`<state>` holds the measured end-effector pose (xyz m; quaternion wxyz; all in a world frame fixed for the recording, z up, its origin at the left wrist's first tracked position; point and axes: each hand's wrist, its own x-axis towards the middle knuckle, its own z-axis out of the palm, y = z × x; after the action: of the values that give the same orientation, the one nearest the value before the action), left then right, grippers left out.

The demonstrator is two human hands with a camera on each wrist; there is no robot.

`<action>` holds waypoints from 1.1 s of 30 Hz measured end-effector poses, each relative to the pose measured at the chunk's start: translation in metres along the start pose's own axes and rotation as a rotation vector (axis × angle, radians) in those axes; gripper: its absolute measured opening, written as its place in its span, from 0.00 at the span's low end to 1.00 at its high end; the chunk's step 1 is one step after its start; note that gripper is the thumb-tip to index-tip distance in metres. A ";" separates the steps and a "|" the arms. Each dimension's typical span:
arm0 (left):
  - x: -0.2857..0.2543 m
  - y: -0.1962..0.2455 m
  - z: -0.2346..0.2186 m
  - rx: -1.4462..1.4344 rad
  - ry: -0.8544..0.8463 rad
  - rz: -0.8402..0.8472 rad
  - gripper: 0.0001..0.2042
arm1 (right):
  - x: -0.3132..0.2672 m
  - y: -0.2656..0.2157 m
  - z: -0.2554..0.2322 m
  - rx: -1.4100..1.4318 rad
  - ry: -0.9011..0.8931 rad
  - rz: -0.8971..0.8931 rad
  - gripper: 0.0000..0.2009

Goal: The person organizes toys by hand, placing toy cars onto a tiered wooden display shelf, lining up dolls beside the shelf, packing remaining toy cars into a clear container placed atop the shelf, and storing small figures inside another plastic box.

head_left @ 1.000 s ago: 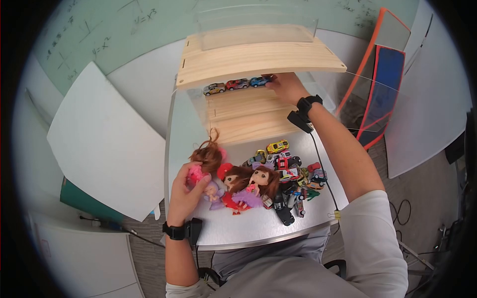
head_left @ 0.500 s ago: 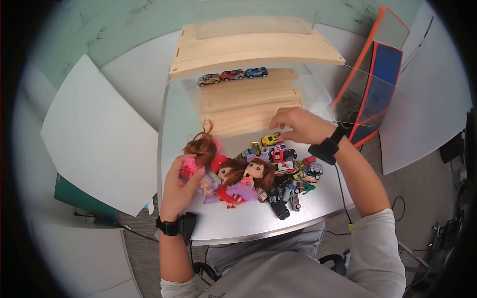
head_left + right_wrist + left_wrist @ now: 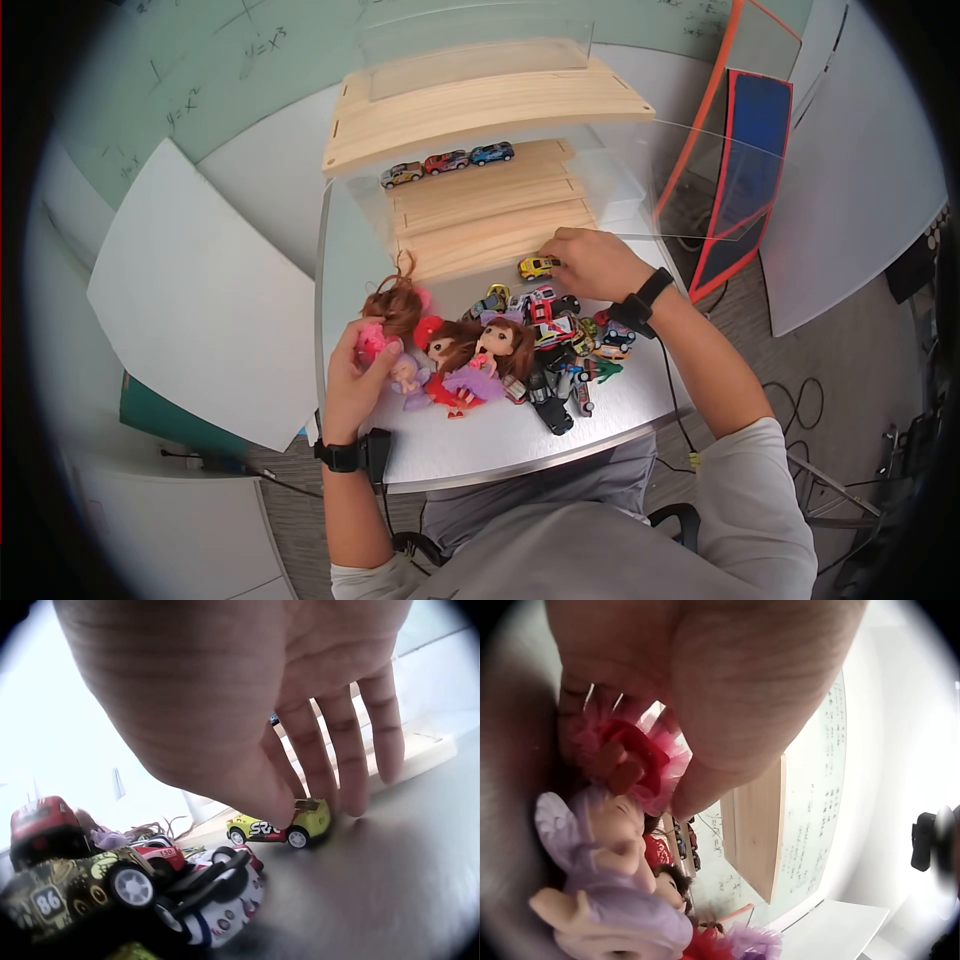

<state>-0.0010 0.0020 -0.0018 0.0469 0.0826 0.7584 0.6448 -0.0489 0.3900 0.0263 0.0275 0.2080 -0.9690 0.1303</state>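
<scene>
Car, small yellow toy (image 3: 534, 268), now drawn clear of mixed toy-car pile (image 3: 553, 334), near pale wooden steps (image 3: 480, 243). Right hand (image 3: 603, 266): fingers pinch it. Left hand (image 3: 352, 386): fingers round pink-dressed, brown-haired doll (image 3: 375, 341).

Head view: the right hand (image 3: 600, 268) covers one end of the yellow car (image 3: 537, 268); the left hand (image 3: 357, 375) partly obscures the pink-dressed doll (image 3: 375, 341), whose face is not visible. Some writing on the green board (image 3: 290, 50) is too faint to read. Right wrist view: thumb and fingers mask part of the yellow car's upper body; the camouflage car (image 3: 75, 892) runs into the dark left edge. Left wrist view: the far left is blurred, contents indeterminable.
</scene>
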 end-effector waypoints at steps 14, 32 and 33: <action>0.000 -0.005 -0.001 0.032 0.016 0.037 0.19 | 0.009 0.004 -0.011 0.233 0.206 -0.035 0.15; -0.001 0.004 0.000 0.015 0.001 -0.018 0.18 | 0.116 0.053 -0.043 -0.380 0.334 0.162 0.19; -0.001 0.006 0.001 0.006 0.001 -0.028 0.18 | 0.123 0.062 -0.034 -0.398 0.361 0.143 0.18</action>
<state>0.0007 0.0033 0.0039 0.0556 0.0718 0.7615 0.6418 -0.1866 0.4044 0.0576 0.2305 0.1030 -0.9673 -0.0259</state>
